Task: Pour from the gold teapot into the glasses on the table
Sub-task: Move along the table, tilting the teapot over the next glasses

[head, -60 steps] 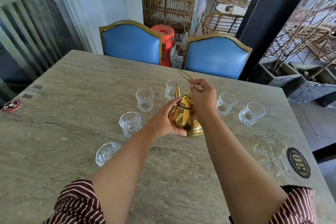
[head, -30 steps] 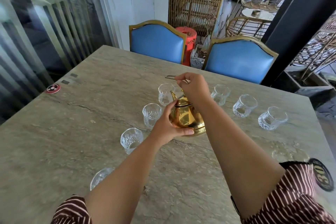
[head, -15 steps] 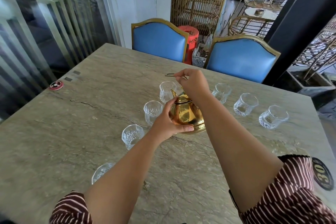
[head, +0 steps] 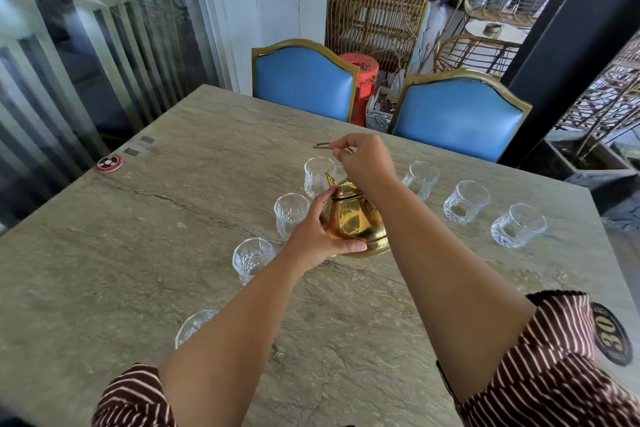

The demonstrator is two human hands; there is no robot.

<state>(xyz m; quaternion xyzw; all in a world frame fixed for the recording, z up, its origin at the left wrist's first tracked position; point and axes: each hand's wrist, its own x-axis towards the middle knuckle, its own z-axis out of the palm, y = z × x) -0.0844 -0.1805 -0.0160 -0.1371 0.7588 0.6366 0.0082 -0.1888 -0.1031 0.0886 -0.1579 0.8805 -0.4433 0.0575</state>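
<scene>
The gold teapot (head: pixel 353 220) stands on the stone table (head: pixel 138 253), its spout pointing away from me. My left hand (head: pixel 317 241) is wrapped around its left side and base. My right hand (head: pixel 367 163) is above it, pinching the thin wire handle (head: pixel 320 146), which is raised over the lid. Several clear cut glasses stand in an arc around the pot: one (head: pixel 317 175) just behind the spout, one (head: pixel 291 213) to its left, one (head: pixel 252 258) nearer me, and others (head: pixel 465 201) to the right. All look empty.
Two blue chairs (head: pixel 304 80) stand at the table's far edge. A red round disc (head: pixel 109 163) lies far left, and a black badge numbered 30 (head: pixel 611 343) near the right edge. A glass wall runs along the left; a dark pillar (head: pixel 568 28) rises at the right.
The view has swung a little left, so the glasses sit more to the right. My right hand has lifted the wire handle slightly higher; my left hand stays on the pot.
</scene>
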